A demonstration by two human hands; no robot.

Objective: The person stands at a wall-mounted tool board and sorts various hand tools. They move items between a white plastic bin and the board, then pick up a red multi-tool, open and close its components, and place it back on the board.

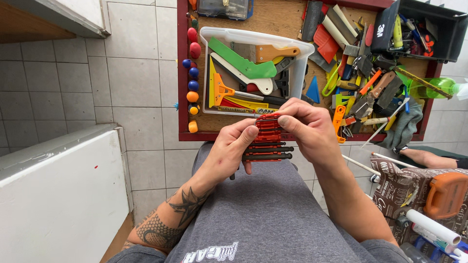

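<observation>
Two hands [234,146] [307,124], one stack of red and black knives [265,139], one white bin [253,36], one green spray bottle [429,87], one black box [424,24].

- Bare wood of the counter [273,19] shows only on the far side, between the clear bin [253,39] and the lidded case [224,7].
- The right half is blocked by heaped tools [356,63] and a black box [429,24].
- Coloured balls [193,73] line the left rim.
- The tiled floor [131,78] on the left lies open.
</observation>
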